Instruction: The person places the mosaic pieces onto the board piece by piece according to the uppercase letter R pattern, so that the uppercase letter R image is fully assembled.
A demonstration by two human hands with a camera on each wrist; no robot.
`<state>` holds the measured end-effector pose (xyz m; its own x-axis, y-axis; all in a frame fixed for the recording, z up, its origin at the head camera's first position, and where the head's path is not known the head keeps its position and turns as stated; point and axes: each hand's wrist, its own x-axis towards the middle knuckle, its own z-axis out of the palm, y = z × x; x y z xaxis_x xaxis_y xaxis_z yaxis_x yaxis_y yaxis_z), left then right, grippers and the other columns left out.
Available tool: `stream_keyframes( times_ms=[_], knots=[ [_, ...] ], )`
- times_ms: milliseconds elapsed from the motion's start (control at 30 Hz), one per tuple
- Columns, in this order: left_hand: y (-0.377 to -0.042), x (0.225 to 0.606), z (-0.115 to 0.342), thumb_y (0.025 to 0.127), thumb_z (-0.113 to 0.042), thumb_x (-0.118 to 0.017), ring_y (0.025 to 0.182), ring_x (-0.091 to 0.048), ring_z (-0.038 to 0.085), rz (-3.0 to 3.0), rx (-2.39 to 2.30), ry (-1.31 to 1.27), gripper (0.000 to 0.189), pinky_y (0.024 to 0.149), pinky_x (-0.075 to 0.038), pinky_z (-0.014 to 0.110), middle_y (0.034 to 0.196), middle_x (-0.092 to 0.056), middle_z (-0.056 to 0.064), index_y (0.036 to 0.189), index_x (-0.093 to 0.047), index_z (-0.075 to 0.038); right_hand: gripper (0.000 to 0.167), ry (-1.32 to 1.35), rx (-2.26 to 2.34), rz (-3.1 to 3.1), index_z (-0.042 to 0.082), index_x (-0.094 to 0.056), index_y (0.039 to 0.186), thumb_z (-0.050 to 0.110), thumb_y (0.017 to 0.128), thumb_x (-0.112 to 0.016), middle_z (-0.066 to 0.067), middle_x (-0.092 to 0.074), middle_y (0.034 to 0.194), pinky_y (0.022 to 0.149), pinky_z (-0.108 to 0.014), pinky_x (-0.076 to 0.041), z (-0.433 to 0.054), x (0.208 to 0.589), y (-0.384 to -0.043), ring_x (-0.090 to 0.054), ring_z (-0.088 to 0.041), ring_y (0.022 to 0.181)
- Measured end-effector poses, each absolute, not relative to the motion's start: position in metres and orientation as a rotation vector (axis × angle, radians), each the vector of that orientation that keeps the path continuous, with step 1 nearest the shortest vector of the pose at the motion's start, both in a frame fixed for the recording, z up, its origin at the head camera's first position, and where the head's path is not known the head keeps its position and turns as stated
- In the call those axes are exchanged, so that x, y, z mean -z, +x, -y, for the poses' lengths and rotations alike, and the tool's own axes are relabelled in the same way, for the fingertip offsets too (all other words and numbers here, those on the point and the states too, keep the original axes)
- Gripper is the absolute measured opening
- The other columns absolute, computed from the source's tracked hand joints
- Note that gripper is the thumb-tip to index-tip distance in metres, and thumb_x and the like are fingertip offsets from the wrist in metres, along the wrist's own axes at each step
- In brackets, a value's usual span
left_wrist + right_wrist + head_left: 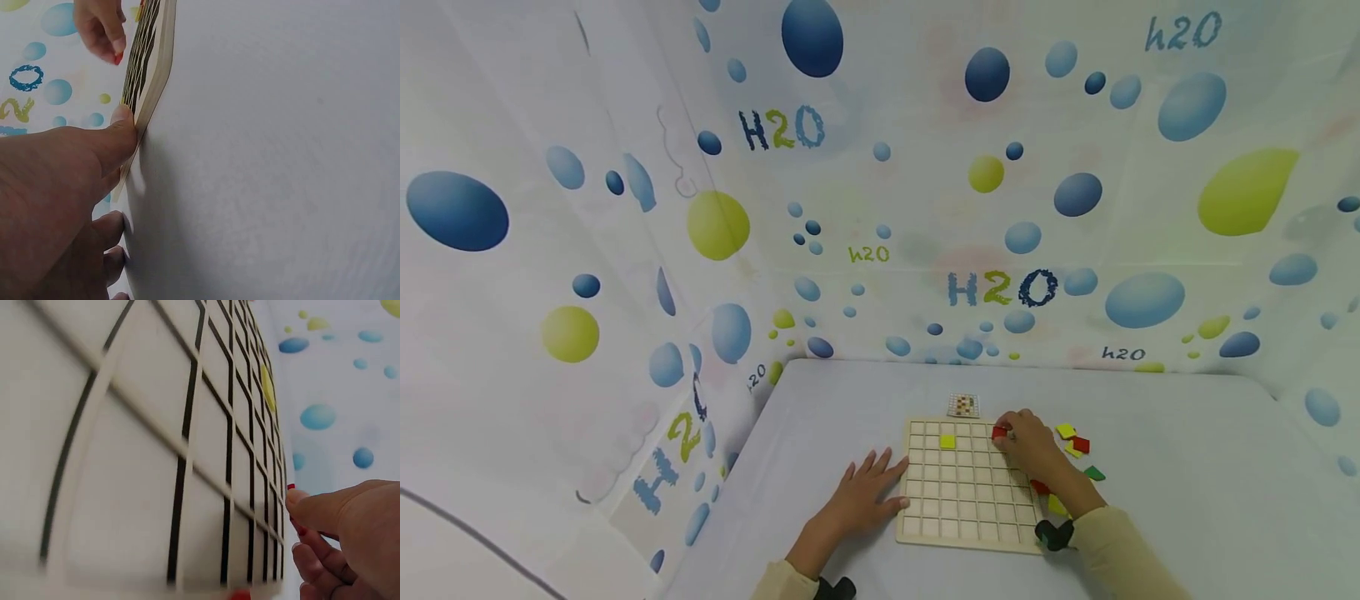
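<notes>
from my remote seat i see the right hand (1028,442) pinching a small red piece (999,433) between thumb and fingers, at the far right corner of the wooden board (951,512). i cannot tell whether that piece touches the board. the right wrist view also shows red between the thumb and a finger, close to the board's edge.

the left hand (867,492) is relaxed and grasps nothing; its fingers are spread, with the thumb and a fingertip touching the board's left edge.

the board lies flat on the white table (842,408), its face divided into small squares by a raised grid. one yellow square (948,442) sits in the grid near the far edge, left of the middle. a small patterned card (963,406) lies just beyond that edge.

to the right of the board i find loose pieces: a green one (1094,473), a red one (1081,445) and some yellow ones (1066,431). more red and yellow shows under the right forearm, partly hidden.
</notes>
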<state>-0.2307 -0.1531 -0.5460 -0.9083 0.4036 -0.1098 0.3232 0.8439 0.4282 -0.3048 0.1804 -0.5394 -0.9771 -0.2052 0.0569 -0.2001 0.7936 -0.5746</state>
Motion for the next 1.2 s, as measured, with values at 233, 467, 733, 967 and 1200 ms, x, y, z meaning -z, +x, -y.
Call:
stream_keyframes(
  times_ms=[233, 467, 733, 967, 1200],
  knots=[
    [-0.229, 0.547, 0.155, 0.104, -0.054, -0.06, 0.159, -0.025, 0.045, -2.832, -0.604, 0.575, 0.07, 0.124, -0.019, 0.072, 0.172, -0.031, 0.015, 0.164, -0.041, -0.023, 0.02, -0.415, 1.009, -2.946, 0.007, -0.068, 0.113, 0.016, 0.098, -0.077, -0.008, -0.064, 0.105, 0.087, -0.055, -0.046, -0.149, 0.552, -0.313, -0.066, -0.027, 0.099],
    [-0.227, 0.544, 0.152, 0.103, -0.053, -0.062, 0.159, -0.026, 0.044, -2.84, -0.592, 0.558, 0.07, 0.124, -0.02, 0.071, 0.171, -0.033, 0.015, 0.163, -0.043, -0.023, 0.011, -0.545, 1.042, -2.949, 0.013, -0.072, 0.102, 0.017, 0.096, -0.079, -0.001, -0.065, 0.098, 0.087, -0.054, -0.049, -0.139, 0.56, -0.312, -0.062, -0.018, 0.09],
    [-0.227, 0.545, 0.153, 0.103, -0.054, -0.062, 0.159, -0.027, 0.043, -2.853, -0.578, 0.566, 0.07, 0.124, -0.021, 0.07, 0.172, -0.033, 0.014, 0.163, -0.042, -0.024, 0.006, -0.631, 1.068, -2.91, 0.017, -0.074, 0.097, 0.013, 0.096, -0.078, 0.001, -0.065, 0.101, 0.087, -0.048, -0.054, -0.136, 0.557, -0.31, -0.061, -0.02, 0.095],
    [-0.228, 0.545, 0.153, 0.103, -0.053, -0.062, 0.159, -0.026, 0.044, -2.847, -0.585, 0.568, 0.07, 0.124, -0.02, 0.07, 0.172, -0.033, 0.014, 0.163, -0.042, -0.024, 0.004, -0.645, 1.069, -2.901, 0.015, -0.074, 0.101, 0.013, 0.098, -0.077, -0.003, -0.065, 0.108, 0.09, -0.051, -0.055, -0.139, 0.555, -0.307, -0.063, -0.025, 0.101],
    [-0.23, 0.549, 0.155, 0.104, -0.055, -0.06, 0.159, -0.025, 0.043, -2.843, -0.571, 0.569, 0.07, 0.124, -0.02, 0.07, 0.172, -0.032, 0.014, 0.164, -0.041, -0.024, 0.017, -0.493, 1.168, -2.891, 0.006, -0.072, 0.114, 0.017, 0.102, -0.072, -0.01, -0.064, 0.112, 0.089, -0.049, -0.056, -0.163, 0.552, -0.312, -0.062, -0.024, 0.097]
  ],
)
